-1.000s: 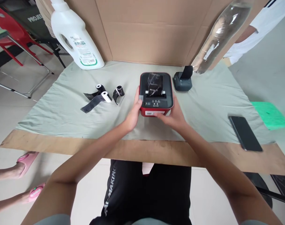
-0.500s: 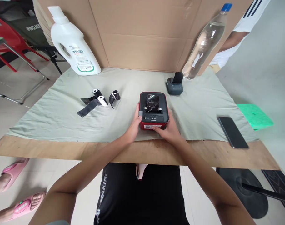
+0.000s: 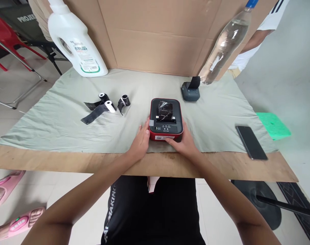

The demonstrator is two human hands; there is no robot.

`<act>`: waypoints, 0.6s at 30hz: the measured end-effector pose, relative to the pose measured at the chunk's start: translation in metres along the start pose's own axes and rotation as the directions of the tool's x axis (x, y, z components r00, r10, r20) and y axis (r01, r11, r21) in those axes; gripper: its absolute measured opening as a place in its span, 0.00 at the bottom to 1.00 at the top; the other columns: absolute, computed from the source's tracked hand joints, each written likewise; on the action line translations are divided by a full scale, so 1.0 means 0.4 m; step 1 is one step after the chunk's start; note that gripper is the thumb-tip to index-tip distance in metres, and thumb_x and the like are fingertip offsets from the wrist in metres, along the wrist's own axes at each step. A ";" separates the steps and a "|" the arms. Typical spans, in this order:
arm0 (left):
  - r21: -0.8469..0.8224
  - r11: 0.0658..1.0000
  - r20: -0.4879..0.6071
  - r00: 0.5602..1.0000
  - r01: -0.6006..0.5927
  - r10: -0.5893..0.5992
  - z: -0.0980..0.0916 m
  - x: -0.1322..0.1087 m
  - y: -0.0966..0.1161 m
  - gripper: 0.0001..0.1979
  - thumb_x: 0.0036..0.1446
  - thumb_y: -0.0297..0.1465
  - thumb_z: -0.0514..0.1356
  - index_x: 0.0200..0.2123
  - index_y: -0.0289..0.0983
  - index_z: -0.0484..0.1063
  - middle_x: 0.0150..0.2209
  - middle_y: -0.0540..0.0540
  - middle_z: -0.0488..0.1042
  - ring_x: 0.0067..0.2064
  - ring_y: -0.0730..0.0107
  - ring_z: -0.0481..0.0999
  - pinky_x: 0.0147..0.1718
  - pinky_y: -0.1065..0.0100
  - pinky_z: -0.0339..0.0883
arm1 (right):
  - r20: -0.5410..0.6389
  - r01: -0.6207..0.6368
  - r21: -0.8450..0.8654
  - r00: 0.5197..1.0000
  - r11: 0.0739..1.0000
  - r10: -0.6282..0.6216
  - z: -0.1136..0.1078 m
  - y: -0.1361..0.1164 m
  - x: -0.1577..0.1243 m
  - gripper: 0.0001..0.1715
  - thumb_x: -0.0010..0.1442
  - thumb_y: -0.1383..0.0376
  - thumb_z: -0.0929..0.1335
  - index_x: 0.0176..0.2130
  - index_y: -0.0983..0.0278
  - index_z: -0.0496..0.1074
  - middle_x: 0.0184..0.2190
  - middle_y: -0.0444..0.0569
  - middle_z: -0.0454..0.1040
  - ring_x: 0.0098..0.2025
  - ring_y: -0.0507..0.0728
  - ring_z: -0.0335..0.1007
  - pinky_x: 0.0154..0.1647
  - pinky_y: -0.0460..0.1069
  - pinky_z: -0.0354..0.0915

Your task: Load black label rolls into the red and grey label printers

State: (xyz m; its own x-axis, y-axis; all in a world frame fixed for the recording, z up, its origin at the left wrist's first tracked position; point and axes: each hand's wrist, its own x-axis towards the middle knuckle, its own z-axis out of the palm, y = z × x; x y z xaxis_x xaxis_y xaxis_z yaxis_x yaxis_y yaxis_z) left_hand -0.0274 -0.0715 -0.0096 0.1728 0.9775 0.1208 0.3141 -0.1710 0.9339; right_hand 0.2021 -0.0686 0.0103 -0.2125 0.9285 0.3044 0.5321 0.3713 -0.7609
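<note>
A red and black label printer stands on the grey-green cloth near the table's front edge. A black marbled roll sits in its open top. My left hand presses against the printer's left side, thumb up by its corner. My right hand holds the front right corner, thumb along the front face. Both hands have their fingers closed against the printer's body.
Several small black-and-white paper rolls lie to the left. A small grey printer, a water bottle and a white detergent jug stand at the back by a cardboard wall. A phone lies at the right. Another person's feet in pink slippers show at the lower left.
The red printer has come toward me, from mid-table to near the front edge, held between both hands. My left thumb has slid lower on its side.
</note>
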 end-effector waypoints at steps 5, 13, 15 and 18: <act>0.542 0.840 0.102 0.994 -0.035 -0.024 -0.028 -0.041 -0.014 0.33 0.75 0.44 0.43 0.77 0.39 0.50 0.79 0.40 0.47 0.80 0.51 0.44 0.77 0.37 0.34 | 0.016 -0.038 -0.293 0.999 0.955 0.044 -0.100 0.086 -0.049 0.53 0.66 0.46 0.68 0.77 0.63 0.47 0.77 0.62 0.52 0.79 0.71 0.47 0.77 0.72 0.49; 0.823 0.553 0.194 0.980 -0.133 -0.053 -0.037 -0.061 -0.010 0.33 0.75 0.41 0.41 0.77 0.34 0.50 0.78 0.41 0.47 0.80 0.51 0.46 0.77 0.40 0.42 | 0.106 -0.130 -0.749 0.944 0.650 0.311 -0.147 0.142 -0.121 0.44 0.74 0.45 0.54 0.77 0.68 0.52 0.79 0.61 0.44 0.81 0.72 0.38 0.77 0.72 0.42; 0.844 0.520 0.203 0.976 -0.135 -0.075 -0.040 -0.065 -0.006 0.33 0.75 0.42 0.41 0.77 0.33 0.50 0.79 0.40 0.46 0.80 0.52 0.46 0.77 0.40 0.44 | 0.108 -0.122 -0.783 0.939 0.610 0.327 -0.140 0.130 -0.123 0.44 0.75 0.46 0.53 0.77 0.67 0.50 0.80 0.59 0.43 0.81 0.71 0.37 0.78 0.71 0.42; 0.853 0.502 0.211 0.974 -0.144 -0.080 -0.047 -0.070 -0.005 0.33 0.75 0.41 0.41 0.77 0.32 0.50 0.79 0.40 0.45 0.80 0.51 0.46 0.76 0.39 0.45 | 0.110 -0.119 -0.800 0.934 0.588 0.339 -0.135 0.118 -0.120 0.44 0.75 0.45 0.52 0.78 0.67 0.50 0.80 0.58 0.42 0.81 0.71 0.37 0.78 0.70 0.42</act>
State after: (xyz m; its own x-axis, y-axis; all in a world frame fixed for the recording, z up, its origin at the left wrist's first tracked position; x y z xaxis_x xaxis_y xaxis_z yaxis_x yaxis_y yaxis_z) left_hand -0.0502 -0.0962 -0.0085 0.3404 0.9399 -0.0282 0.9289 -0.3315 0.1649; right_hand 0.2818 -0.0957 -0.0093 -0.1084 0.9934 -0.0371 0.9939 0.1075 -0.0247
